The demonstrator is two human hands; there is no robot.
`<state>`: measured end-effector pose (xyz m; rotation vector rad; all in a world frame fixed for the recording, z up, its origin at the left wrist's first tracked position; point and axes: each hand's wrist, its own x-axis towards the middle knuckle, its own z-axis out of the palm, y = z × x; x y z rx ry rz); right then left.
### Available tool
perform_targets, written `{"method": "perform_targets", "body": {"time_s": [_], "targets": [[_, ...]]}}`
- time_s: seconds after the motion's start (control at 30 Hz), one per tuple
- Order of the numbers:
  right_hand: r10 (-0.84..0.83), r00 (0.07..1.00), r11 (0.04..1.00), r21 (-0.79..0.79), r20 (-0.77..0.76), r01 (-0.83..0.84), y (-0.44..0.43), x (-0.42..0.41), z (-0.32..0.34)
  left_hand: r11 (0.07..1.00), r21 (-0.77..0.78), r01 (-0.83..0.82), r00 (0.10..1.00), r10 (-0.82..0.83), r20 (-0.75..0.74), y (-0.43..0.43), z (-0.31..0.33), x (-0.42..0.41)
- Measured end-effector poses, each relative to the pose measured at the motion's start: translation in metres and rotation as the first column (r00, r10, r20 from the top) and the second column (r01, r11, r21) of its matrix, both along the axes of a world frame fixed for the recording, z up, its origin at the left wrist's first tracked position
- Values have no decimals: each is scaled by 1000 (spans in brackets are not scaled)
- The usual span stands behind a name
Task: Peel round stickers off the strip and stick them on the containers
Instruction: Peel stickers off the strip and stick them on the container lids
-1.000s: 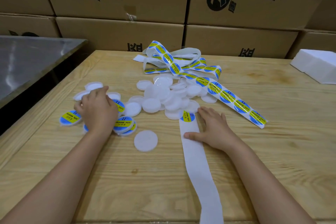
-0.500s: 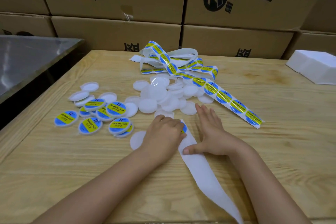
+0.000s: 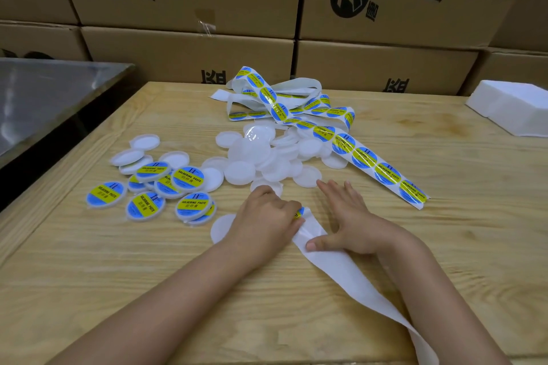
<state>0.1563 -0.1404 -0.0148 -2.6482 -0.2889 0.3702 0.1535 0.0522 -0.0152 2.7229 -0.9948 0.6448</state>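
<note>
A white backing strip (image 3: 350, 272) runs from the table's middle toward the near edge. My right hand (image 3: 353, 219) lies flat on it, thumb pressing the strip down. My left hand (image 3: 265, 218) pinches a blue and yellow round sticker (image 3: 299, 212) at the strip's top end. A long strip of stickers (image 3: 366, 157) trails from a tangled heap (image 3: 278, 101) at the back. Plain white round containers (image 3: 267, 157) lie piled in the middle. One plain container (image 3: 221, 228) sits partly under my left wrist. Labelled containers (image 3: 166, 187) are gathered at the left.
Stacked cardboard boxes (image 3: 189, 53) wall off the back of the wooden table (image 3: 118, 275). A metal surface (image 3: 44, 98) lies to the left beyond a gap. A white foam block (image 3: 516, 107) sits at the back right.
My left hand left the labelled containers at the left and came across to the sticker at the strip's top. The strip's lower part has swung rightward. My right hand shifted slightly nearer.
</note>
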Motion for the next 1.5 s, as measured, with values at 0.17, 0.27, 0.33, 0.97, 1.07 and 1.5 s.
{"method": "perform_targets", "body": {"time_s": [0.17, 0.27, 0.33, 0.97, 1.07, 1.5], "targets": [[22, 998, 997, 68, 64, -26, 1, -2, 2, 999, 21, 24, 992, -26, 121, -3, 4, -4], [15, 997, 993, 115, 76, -24, 1, -3, 5, 1000, 1, 4, 997, -4, 73, -2, 2, -3], [6, 998, 994, 106, 68, -14, -1, -3, 5, 1000, -15, -10, 997, 11, 72, 0, 0, -1], [155, 985, 985, -81, 69, -150, 7, -7, 29, 627, -698, -345, 930, 126, -347, 14, 4, 8], [160, 987, 967, -200, 8, -155, 9, -9, 40, 563, -728, -391, 909, 114, -401, 16, 4, 11], [85, 594, 996, -86, 800, -28, 76, -11, 38, 540, -766, -349, 923, 56, -381, 14, 2, 10]]}}
